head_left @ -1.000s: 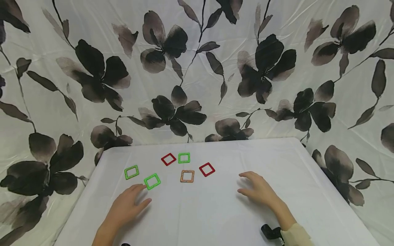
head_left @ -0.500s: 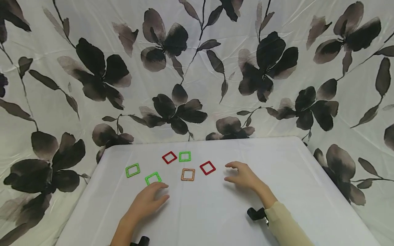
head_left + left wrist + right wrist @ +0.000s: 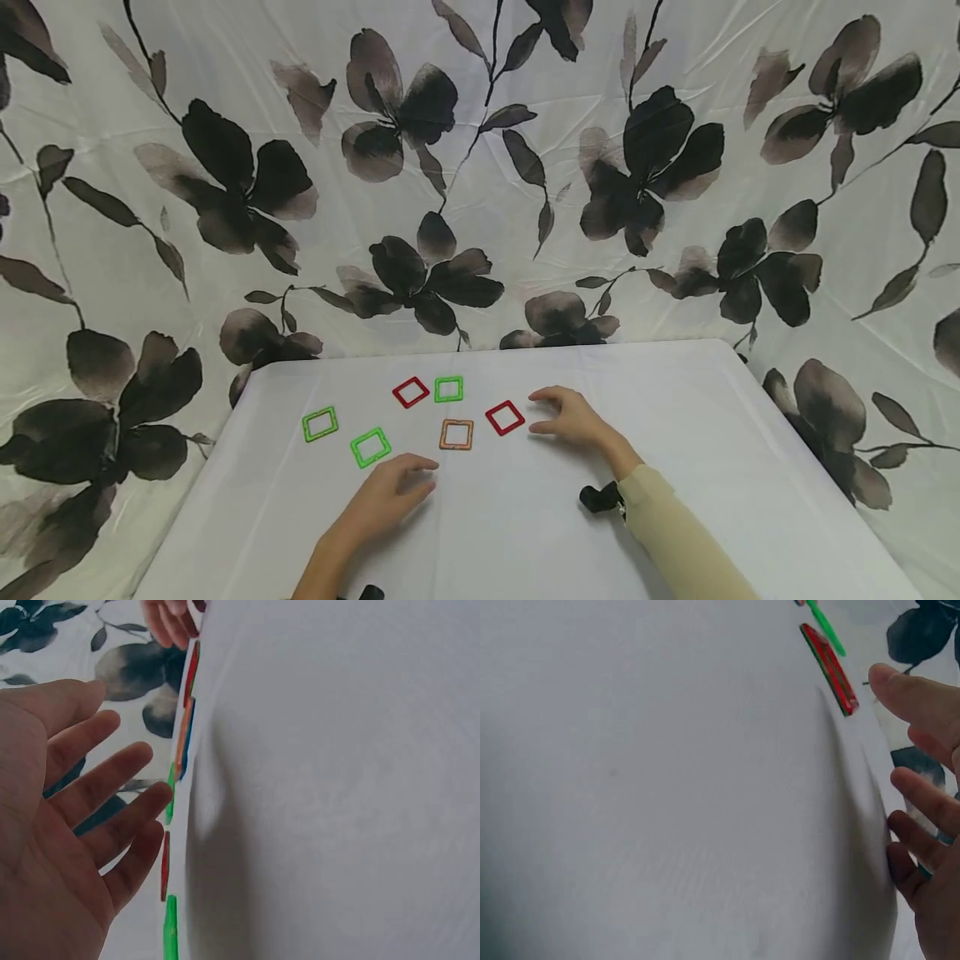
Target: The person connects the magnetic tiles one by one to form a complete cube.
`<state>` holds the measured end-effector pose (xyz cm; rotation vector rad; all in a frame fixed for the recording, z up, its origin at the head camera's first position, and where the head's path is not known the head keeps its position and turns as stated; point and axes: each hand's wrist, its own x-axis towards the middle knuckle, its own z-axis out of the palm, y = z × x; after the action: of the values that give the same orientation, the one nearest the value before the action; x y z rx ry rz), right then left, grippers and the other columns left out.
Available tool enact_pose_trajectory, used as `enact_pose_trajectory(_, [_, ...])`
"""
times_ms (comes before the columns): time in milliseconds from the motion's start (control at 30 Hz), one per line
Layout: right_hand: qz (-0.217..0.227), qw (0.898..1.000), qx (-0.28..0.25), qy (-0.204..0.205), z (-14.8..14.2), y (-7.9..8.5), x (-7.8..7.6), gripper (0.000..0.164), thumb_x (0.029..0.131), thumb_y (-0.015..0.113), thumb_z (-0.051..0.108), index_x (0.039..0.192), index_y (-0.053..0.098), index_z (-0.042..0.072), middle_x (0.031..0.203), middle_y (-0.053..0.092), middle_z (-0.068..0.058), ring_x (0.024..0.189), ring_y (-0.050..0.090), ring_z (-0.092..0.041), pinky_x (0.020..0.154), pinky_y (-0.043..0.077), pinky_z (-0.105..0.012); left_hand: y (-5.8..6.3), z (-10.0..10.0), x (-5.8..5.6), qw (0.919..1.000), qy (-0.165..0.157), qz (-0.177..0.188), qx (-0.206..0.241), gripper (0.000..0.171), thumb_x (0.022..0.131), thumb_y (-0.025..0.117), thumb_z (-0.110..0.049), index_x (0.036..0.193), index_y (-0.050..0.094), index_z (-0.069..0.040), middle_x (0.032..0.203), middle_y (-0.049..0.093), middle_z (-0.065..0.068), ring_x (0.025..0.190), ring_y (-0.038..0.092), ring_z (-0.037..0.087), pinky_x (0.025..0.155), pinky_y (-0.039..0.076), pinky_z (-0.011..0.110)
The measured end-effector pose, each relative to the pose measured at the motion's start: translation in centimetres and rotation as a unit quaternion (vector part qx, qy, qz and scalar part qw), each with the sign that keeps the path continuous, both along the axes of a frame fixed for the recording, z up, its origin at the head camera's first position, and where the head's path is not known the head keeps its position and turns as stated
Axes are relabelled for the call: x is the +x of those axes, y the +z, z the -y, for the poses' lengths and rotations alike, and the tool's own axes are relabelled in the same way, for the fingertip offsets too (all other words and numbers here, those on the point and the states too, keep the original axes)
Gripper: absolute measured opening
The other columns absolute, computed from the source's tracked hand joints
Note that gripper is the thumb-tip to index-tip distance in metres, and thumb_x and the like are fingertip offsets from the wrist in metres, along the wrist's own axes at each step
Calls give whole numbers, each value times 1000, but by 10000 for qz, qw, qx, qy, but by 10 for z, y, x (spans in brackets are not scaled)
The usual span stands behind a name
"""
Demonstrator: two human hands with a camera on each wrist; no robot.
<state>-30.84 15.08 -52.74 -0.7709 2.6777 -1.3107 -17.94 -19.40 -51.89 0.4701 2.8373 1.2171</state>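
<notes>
Small hollow square frames lie flat on the white-covered table. In the head view, my right hand (image 3: 573,417) hovers just right of a red frame (image 3: 498,407), thumb and finger apart. An orange frame (image 3: 457,422) lies left of that one. My left hand (image 3: 390,496) is below the orange frame and beside a near green frame (image 3: 365,435), fingers spread and holding nothing. Another red frame (image 3: 402,385) and a green frame (image 3: 448,377) sit farther back; one more green frame (image 3: 318,412) is at the left. The left wrist view shows the palm (image 3: 52,847) with fingers loosely bent.
The white tabletop (image 3: 750,467) extends to both sides of the hands. Behind it hangs a white cloth with dark flowers (image 3: 420,275). A black device (image 3: 600,498) is strapped at the right wrist, and another (image 3: 371,592) at the left.
My left hand has moved right, away from the near green frame. My right hand has moved left and slightly farther away, nearer the right-hand red frame. The frames lie as before.
</notes>
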Motion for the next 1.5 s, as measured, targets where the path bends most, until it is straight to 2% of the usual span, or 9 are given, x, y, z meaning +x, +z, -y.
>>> enact_pose_trajectory(200, [-157,9996,201,157,10,-8,-12,54,73,87,23,121,66,8,130,57,-11,126,44,-33,106,30,-53,-7,-1,1,9994,-227,-95,235,24,91,70,-28,112,70,-17,110,65,-16,111,57,9,94,46,40])
enact_pose_trajectory(333, [-2,9993,355,92,14,-9,-16,56,70,89,23,120,68,11,137,51,-16,129,37,-38,104,28,-57,-9,-4,2,9990,-303,-55,326,24,91,70,-29,112,70,-17,109,65,-17,110,58,8,94,46,40])
enact_pose_trajectory(500, [66,9967,789,182,16,-6,-18,63,71,88,31,127,65,15,146,42,-17,129,32,-39,102,29,-55,-11,-9,3,9988,-303,38,381,22,91,70,-27,111,70,-18,109,65,-17,110,58,9,94,46,41])
enact_pose_trajectory(667, [23,9930,1178,-9,14,-5,-19,62,69,88,30,126,66,20,150,37,-15,129,31,-37,101,28,-55,-12,-17,0,9985,-423,40,356,23,93,67,-30,113,70,-18,111,64,-16,112,57,10,96,45,41])
enact_pose_trajectory(867, [-44,9922,1237,136,15,-8,-21,58,70,88,32,123,68,19,150,35,-18,129,31,-40,100,28,-57,-11,-18,1,9988,-387,119,284,20,92,68,-25,111,70,-18,111,65,-15,112,57,11,96,45,41])
enact_pose_trajectory(1067, [81,9929,1183,-14,19,-9,-23,56,69,88,33,120,69,21,149,38,-12,129,32,-36,102,28,-55,-9,-16,0,9988,-403,171,218,21,93,67,-27,113,70,-19,113,64,-15,113,57,11,95,46,41])
enact_pose_trajectory(1267, [-134,9965,804,-172,23,-11,-24,55,64,92,32,111,70,14,116,60,-5,107,49,-25,93,40,-45,-3,-12,-2,9992,-297,185,188,21,94,66,-24,114,69,-17,113,64,-14,113,57,13,95,46,42])
enact_pose_trajectory(1367, [-215,9973,673,-203,24,-11,-22,57,64,92,32,111,70,9,97,62,2,92,53,-18,85,44,-39,0,-10,-3,9995,-222,158,165,23,94,65,-24,116,68,-16,115,64,-11,114,57,14,94,47,42])
enact_pose_trajectory(1500, [-121,9977,586,-333,22,-9,-14,60,64,92,34,113,69,8,90,59,4,85,51,-15,78,44,-35,2,-5,-5,9997,-9,79,239,27,93,67,-21,119,67,-13,117,64,-8,114,57,16,94,46,43])
